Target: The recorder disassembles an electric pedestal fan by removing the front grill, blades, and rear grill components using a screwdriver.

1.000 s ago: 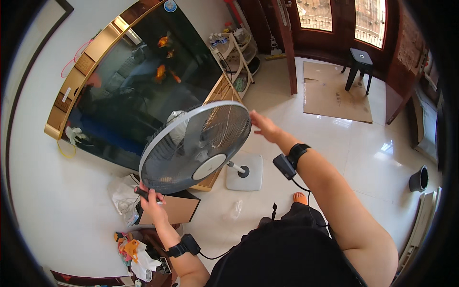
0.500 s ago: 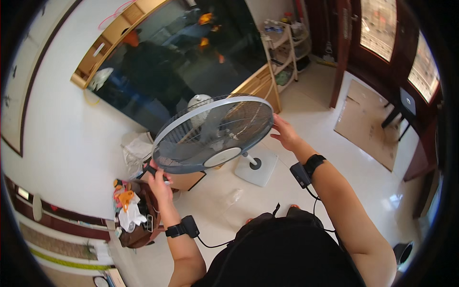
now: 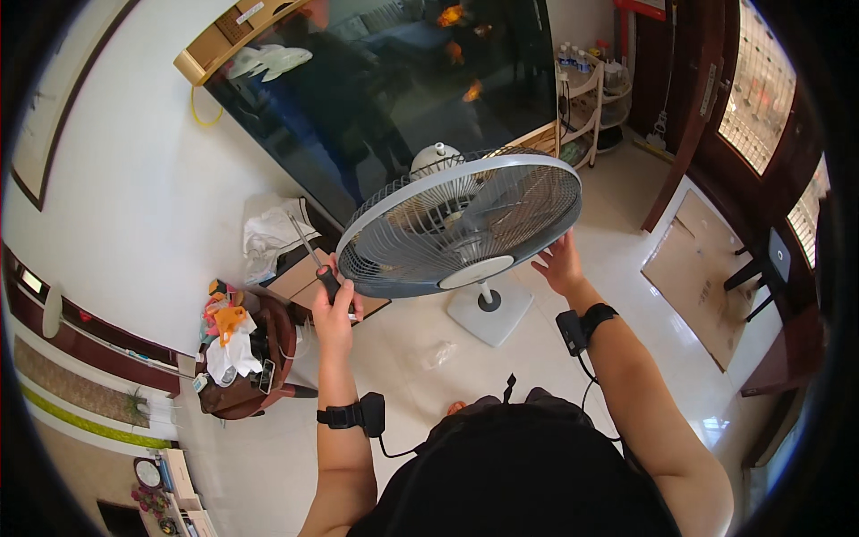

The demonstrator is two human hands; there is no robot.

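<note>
Grey pedestal fan (image 3: 461,219), face tipped up; I see left hand (image 3: 334,317) wrapped round a screwdriver (image 3: 328,282) by the fan's left edge, right hand (image 3: 561,267), fingers parted, at its right.

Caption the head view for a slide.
Left hand, gripping a black-handled metal screwdriver, and right hand at opposite sides of a round grey pedestal fan by a dark glass fish tank.

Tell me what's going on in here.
A person is handling a standing fan in front of a fish tank. The left hand holds a screwdriver, shaft pointing up, at the fan's left rim. The right hand is open at the right rim. The fan's base sits on the floor.
</note>
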